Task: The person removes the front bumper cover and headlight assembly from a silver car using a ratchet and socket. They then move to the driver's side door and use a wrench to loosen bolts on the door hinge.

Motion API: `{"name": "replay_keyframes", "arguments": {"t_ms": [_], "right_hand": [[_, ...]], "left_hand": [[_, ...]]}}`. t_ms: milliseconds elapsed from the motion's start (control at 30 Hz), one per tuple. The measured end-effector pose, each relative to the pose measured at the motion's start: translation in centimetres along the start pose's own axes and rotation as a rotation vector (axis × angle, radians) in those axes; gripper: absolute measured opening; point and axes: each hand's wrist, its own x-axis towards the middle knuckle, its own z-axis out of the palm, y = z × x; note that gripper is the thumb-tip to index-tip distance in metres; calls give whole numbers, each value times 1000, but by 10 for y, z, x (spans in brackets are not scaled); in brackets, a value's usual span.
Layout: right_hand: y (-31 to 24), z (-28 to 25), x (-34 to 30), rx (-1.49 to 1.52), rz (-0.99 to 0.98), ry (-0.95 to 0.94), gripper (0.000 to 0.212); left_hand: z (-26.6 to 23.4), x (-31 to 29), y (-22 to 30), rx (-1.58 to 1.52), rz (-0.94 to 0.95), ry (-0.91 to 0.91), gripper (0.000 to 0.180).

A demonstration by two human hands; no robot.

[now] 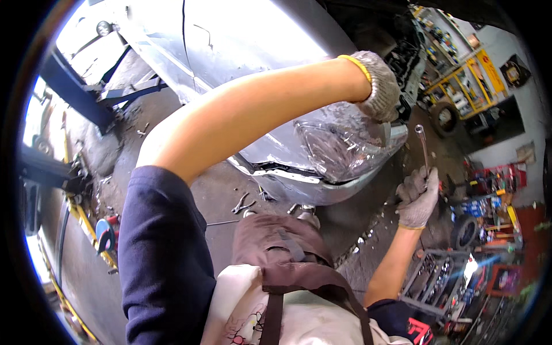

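Note:
My right hand [418, 198], in a grey knit glove, is closed around a long metal socket wrench [425, 146]. Its round socket end points up and away from me, off the corner of the car. Stretched across the car [259, 146] is my left arm, and its gloved hand [379, 86] is bent down at the front corner, near the exposed engine bay [405, 63]. The fingers of that hand are hidden behind its back, so what they touch does not show. Clear crumpled plastic film [333, 149] covers the headlight area below it.
Pliers [242, 204] lie on the dark floor near my feet. A blue lift post [77, 92] stands at the left. Along the right are a yellow rack [468, 80], tyres [444, 118] and a metal tool cart [434, 282].

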Motion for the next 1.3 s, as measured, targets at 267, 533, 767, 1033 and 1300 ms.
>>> {"name": "replay_keyframes", "arguments": {"t_ms": [267, 533, 767, 1033, 1300], "right_hand": [[59, 16, -142, 276, -6, 45, 34], [129, 1, -212, 460, 19, 186, 31], [142, -1, -200, 506, 187, 95, 29], [149, 14, -194, 528, 152, 7, 28], [132, 12, -186, 447, 100, 27, 29]], "left_hand": [[38, 17, -7, 39, 117, 220, 35], [21, -1, 0, 85, 65, 139, 37], [24, 22, -9, 18, 214, 92, 37], [31, 21, -14, 28, 235, 241, 26], [-4, -4, -2, 127, 264, -15, 28]]}}
